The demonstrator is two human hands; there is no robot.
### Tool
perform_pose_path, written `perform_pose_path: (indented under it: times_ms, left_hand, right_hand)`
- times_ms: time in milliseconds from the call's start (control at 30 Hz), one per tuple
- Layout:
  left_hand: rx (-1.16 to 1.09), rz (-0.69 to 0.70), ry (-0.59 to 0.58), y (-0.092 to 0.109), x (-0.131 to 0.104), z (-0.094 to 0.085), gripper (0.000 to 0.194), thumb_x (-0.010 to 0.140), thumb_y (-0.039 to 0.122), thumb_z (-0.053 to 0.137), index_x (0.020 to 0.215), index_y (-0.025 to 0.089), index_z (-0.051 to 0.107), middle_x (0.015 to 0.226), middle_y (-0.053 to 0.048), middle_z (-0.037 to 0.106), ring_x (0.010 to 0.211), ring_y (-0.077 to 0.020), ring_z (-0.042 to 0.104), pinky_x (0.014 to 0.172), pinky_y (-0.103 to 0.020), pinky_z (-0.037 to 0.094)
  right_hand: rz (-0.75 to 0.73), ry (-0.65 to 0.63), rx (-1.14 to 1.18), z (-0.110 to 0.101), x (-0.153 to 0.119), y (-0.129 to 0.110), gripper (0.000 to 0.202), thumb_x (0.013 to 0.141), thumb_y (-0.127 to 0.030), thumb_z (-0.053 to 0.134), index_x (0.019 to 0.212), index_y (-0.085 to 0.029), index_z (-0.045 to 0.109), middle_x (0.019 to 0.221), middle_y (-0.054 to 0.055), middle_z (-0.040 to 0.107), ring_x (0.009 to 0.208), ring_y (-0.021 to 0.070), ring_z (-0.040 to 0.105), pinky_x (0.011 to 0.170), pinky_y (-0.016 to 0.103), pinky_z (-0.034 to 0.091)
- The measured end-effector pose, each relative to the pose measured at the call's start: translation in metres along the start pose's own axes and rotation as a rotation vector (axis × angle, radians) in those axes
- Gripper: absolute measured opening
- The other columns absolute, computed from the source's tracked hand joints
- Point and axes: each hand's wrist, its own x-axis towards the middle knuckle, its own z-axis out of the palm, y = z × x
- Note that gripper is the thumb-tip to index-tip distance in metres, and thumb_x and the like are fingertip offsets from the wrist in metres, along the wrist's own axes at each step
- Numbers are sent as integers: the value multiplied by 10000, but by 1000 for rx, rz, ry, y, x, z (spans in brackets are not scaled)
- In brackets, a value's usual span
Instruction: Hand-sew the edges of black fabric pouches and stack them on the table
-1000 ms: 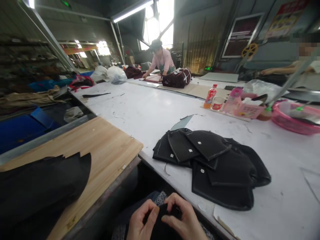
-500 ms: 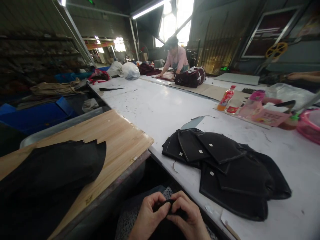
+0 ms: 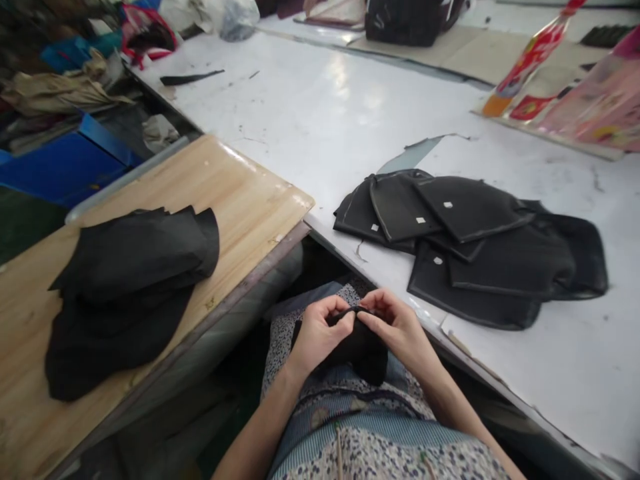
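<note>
Over my lap, a piece of black fabric hangs from both hands. My left hand pinches its upper edge between thumb and fingers. Close beside it, my right hand grips the same edge, the fingertips of both hands nearly meeting. To the right, several black sewn pieces with small white stickers lie overlapped on the white table. At the left, a stack of black cut fabric rests on a wooden board.
Toward the back right stand a red-labelled bottle and a pink bag. A blue bin sits beyond the board at left. Near the sewn pieces lies a grey scrap; a dark strip is farther back.
My view has tilted downward, so my forearms and apron now show and the person across the table is mostly out of frame. Both hands still grip the black fabric.
</note>
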Motion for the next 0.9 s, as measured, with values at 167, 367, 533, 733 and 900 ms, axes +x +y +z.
perform_pose_path:
  times_ms: [167, 367, 533, 733, 900]
  left_hand:
    - [69, 36, -3, -1, 0, 2, 200, 861, 301, 602, 716, 163, 601, 645, 22, 525, 610, -114, 452, 561, -207, 357]
    - [117, 20, -2, -2, 1, 5, 200, 868, 304, 601, 725, 164, 599, 634, 30, 510, 597, -110, 432, 547, -218, 344]
    - [114, -1, 7, -3, 0, 7, 184, 849, 299, 614, 722, 165, 604, 635, 29, 525, 593, -110, 441, 542, -220, 347]
    - [288, 83, 69, 4, -2, 9, 121, 815, 249, 626, 721, 177, 601, 631, 40, 521, 589, -106, 455, 565, -227, 349]
    - [344, 113, 80, 8, -3, 11, 91, 776, 195, 602, 699, 180, 555, 614, 43, 501, 573, -105, 454, 560, -230, 341]
  right_hand:
    - [0, -8, 85, 0, 3, 4, 164, 853, -271, 724, 960, -211, 615, 878, 7, 634, 818, 158, 611, 740, 271, 485]
    - [35, 62, 121, 3, 2, 2, 147, 787, -182, 702, 884, -198, 593, 825, -8, 608, 748, 137, 579, 690, 259, 457]
    - [51, 66, 159, 4, 1, 4, 143, 779, -186, 691, 859, -192, 573, 804, -12, 599, 706, 127, 555, 645, 250, 433]
    - [-67, 92, -27, 6, 0, -1, 149, 764, -135, 662, 883, -196, 595, 812, -12, 600, 743, 144, 566, 709, 276, 468]
    - [-106, 91, -108, 9, -1, -6, 153, 768, -121, 647, 891, -204, 610, 814, -12, 606, 749, 150, 563, 716, 280, 470]
